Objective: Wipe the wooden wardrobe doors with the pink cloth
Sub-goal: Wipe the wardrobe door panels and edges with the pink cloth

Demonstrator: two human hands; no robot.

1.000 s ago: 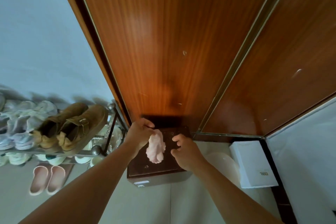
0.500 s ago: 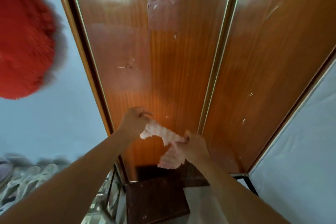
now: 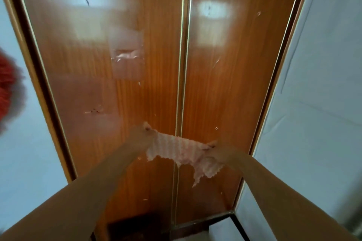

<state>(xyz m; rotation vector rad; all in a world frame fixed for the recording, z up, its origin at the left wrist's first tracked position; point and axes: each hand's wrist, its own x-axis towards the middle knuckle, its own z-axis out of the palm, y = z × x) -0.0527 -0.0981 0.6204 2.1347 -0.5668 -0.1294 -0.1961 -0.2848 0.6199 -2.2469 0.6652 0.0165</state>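
Pink cloth (image 3: 180,149) taut between both hands

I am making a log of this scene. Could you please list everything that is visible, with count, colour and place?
wardrobe doors: two, reddish-brown wood, centre, divided by a pale vertical strip
clear tape patch: one, transparent, on the left door
pink cloth: one, pale pink, stretched between both hands before the doors
red fluffy object: one, red, left edge, blurred
walls: pale blue-white, both sides
dark box: one, dark brown, bottom centre
left hand: gripping the cloth's left corner
right hand: gripping its right corner
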